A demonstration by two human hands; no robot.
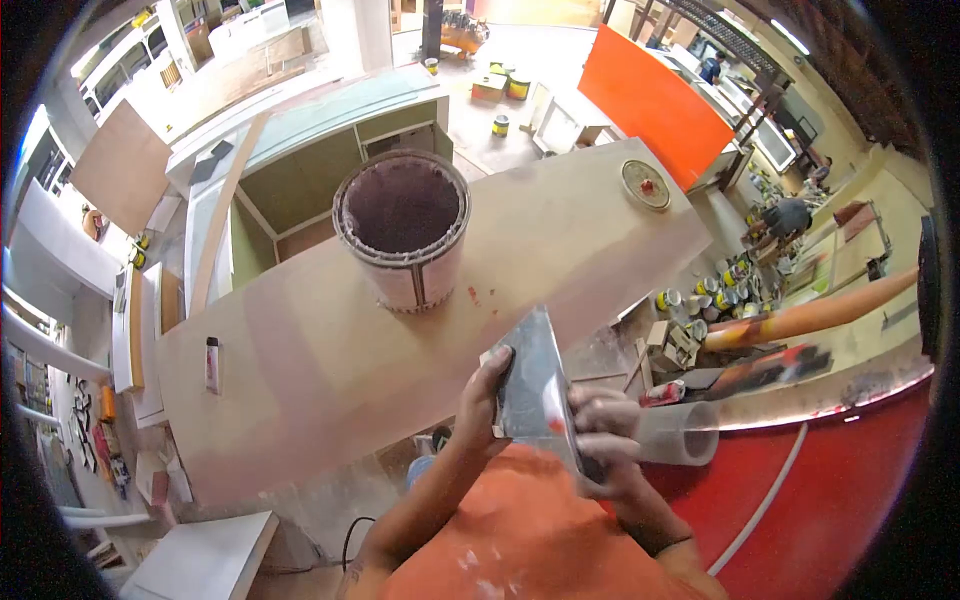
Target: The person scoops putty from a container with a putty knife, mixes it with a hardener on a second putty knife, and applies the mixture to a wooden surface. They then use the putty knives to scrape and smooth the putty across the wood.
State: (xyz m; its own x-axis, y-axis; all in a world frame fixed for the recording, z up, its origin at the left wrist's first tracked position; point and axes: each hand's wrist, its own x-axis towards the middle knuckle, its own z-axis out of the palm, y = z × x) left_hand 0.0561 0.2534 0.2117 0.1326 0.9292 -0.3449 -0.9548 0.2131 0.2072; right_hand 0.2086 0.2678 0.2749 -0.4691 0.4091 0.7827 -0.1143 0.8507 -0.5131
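My left hand (488,392) is closed on the left edge of a flat grey metal plate (530,385), thumb on its face. At the plate's lower right, the fingers of my right hand (608,435) are wrapped round something dark that I cannot make out; they look slightly blurred. A small red smear shows on the plate. Beyond my hands, an open tin (415,280) with a dark purplish inside stands upright on the long board (330,370). A round lid (645,186) lies at the board's far right end, and a small white tube (212,365) lies at its left.
An orange panel (655,105) stands behind the board. Several small tins (715,290) are on the floor at right, near a red surface (820,490) and a translucent cylinder (685,434). A person (787,218) bends down farther off. A white panel (205,560) is at lower left.
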